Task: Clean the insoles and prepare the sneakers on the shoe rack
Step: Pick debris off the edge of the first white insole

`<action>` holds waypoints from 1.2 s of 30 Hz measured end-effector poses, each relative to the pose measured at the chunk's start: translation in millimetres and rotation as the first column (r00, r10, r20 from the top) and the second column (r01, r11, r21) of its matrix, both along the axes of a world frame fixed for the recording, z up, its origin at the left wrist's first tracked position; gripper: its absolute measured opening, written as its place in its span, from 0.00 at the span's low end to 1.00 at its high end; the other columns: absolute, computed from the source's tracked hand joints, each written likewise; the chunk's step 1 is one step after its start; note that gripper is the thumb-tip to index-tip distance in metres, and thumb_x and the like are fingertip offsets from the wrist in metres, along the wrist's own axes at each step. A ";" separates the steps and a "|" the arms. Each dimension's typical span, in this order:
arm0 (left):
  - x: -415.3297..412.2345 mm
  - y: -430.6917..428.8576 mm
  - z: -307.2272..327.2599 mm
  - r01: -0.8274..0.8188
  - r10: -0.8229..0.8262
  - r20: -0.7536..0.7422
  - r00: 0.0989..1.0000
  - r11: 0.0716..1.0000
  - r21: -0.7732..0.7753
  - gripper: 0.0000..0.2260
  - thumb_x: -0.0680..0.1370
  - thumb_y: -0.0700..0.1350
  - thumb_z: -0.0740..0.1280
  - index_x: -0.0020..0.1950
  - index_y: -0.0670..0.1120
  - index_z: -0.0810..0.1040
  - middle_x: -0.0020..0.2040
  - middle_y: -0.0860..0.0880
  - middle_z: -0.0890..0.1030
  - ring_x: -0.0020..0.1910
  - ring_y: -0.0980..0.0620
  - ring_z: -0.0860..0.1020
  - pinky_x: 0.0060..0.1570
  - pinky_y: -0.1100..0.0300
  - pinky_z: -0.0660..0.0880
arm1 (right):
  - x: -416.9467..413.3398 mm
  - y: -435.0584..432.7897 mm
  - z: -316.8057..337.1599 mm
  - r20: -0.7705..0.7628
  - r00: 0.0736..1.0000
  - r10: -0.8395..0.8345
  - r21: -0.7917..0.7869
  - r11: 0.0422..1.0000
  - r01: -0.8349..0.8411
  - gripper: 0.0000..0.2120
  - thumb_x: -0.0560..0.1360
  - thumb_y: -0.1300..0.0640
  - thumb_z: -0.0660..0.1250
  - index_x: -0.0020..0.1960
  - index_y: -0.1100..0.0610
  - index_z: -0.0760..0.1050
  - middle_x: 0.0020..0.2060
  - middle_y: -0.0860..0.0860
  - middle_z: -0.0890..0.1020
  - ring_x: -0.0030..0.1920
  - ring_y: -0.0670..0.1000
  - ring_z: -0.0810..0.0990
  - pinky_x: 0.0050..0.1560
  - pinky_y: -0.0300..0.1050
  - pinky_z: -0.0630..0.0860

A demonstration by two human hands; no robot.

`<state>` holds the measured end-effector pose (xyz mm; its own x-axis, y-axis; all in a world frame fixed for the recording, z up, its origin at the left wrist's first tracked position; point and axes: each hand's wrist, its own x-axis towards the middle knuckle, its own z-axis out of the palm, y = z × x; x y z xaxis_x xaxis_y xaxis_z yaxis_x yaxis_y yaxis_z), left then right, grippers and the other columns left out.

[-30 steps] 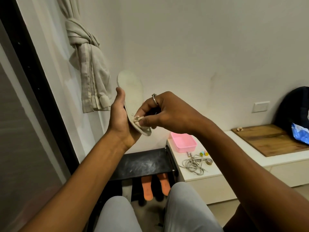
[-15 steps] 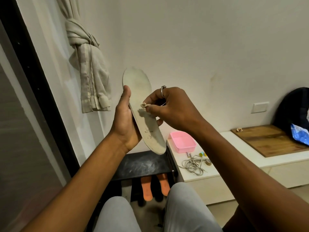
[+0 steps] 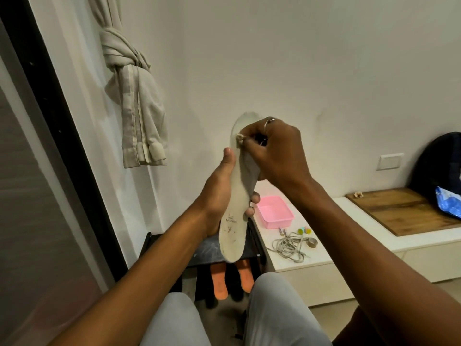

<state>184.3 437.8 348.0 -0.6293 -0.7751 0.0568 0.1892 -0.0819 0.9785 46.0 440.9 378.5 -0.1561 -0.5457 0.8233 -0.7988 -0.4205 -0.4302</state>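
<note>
A plain white wall (image 3: 299, 58) rose behind a low white bench (image 3: 306, 280) bearing a wooden board (image 3: 404, 213), with a pale outlet plate (image 3: 391, 162) above, and a knotted beige curtain (image 3: 132, 96) beside a dark window frame (image 3: 53, 121) at left.

A white ledge (image 3: 268, 237) carries a pink tray (image 3: 274, 212), tangled shoelaces (image 3: 289, 247), a small tape roll (image 3: 311, 242) and a wooden board (image 3: 404, 213), while beside it a black shoe rack (image 3: 207, 253) shelters a pair of dark shoes (image 3: 219, 283) under its top shelf.
</note>
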 end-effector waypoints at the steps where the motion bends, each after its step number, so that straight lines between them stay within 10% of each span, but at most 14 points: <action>1: -0.8 0.2 -1.9 0.011 -0.010 0.033 0.999 1.000 -0.020 0.33 0.82 0.68 0.47 0.63 0.42 0.77 0.43 0.46 0.80 0.35 0.50 0.73 0.33 0.56 0.69 | -4.5 -1.9 1.4 0.023 0.999 -0.040 -0.041 0.998 0.041 0.05 0.75 0.63 0.73 0.49 0.58 0.85 0.44 0.50 0.84 0.41 0.45 0.79 0.44 0.26 0.72; 5: -2.2 -0.9 -6.8 0.024 -0.018 0.086 0.996 0.997 -0.075 0.33 0.82 0.67 0.48 0.68 0.43 0.75 0.54 0.43 0.80 0.37 0.49 0.74 0.35 0.55 0.71 | -12.8 -3.0 5.4 0.090 0.992 -0.084 -0.092 0.991 0.092 0.05 0.74 0.64 0.72 0.48 0.57 0.85 0.43 0.49 0.85 0.41 0.44 0.79 0.44 0.25 0.71; 11: -0.2 -7.5 -6.7 -0.002 0.004 0.062 0.998 0.999 -0.038 0.33 0.82 0.67 0.49 0.65 0.42 0.77 0.54 0.42 0.81 0.36 0.49 0.75 0.35 0.55 0.71 | -7.9 10.5 14.6 0.072 0.976 0.208 0.290 0.931 -0.220 0.01 0.74 0.58 0.75 0.44 0.53 0.86 0.39 0.46 0.86 0.41 0.45 0.85 0.40 0.36 0.80; 21: -0.2 -5.6 -7.9 0.074 -0.061 0.085 0.995 0.984 -0.161 0.37 0.78 0.71 0.54 0.72 0.43 0.71 0.43 0.49 0.82 0.35 0.50 0.75 0.33 0.56 0.74 | -32.1 -7.1 11.9 0.025 0.979 -0.204 -0.115 0.972 0.205 0.05 0.74 0.63 0.70 0.47 0.57 0.85 0.43 0.50 0.84 0.40 0.44 0.77 0.42 0.27 0.70; 25: -0.7 -8.4 -10.0 0.018 -0.010 0.042 0.999 0.979 -0.202 0.35 0.76 0.69 0.54 0.72 0.45 0.71 0.51 0.46 0.81 0.37 0.48 0.75 0.34 0.55 0.74 | -31.8 -0.9 16.2 -0.122 0.966 -0.227 0.121 0.963 0.242 0.05 0.75 0.62 0.70 0.45 0.57 0.85 0.40 0.49 0.83 0.42 0.50 0.81 0.44 0.43 0.78; 30: 2.1 -11.1 -11.2 -0.008 0.019 0.045 0.999 0.975 -0.224 0.34 0.77 0.69 0.52 0.70 0.44 0.72 0.45 0.47 0.81 0.36 0.48 0.76 0.33 0.55 0.75 | -29.6 13.3 25.1 -0.188 0.982 -0.003 0.434 0.897 0.086 0.03 0.73 0.59 0.76 0.41 0.53 0.84 0.35 0.44 0.82 0.37 0.44 0.80 0.31 0.26 0.69; 36: 2.2 -9.2 -9.2 0.030 -0.017 0.057 0.998 0.972 -0.234 0.37 0.76 0.70 0.52 0.73 0.44 0.70 0.43 0.49 0.82 0.34 0.50 0.76 0.32 0.56 0.74 | -33.3 -3.0 15.2 -0.079 0.968 -0.237 0.068 0.968 0.243 0.07 0.74 0.64 0.68 0.45 0.57 0.85 0.41 0.51 0.84 0.39 0.48 0.79 0.43 0.43 0.77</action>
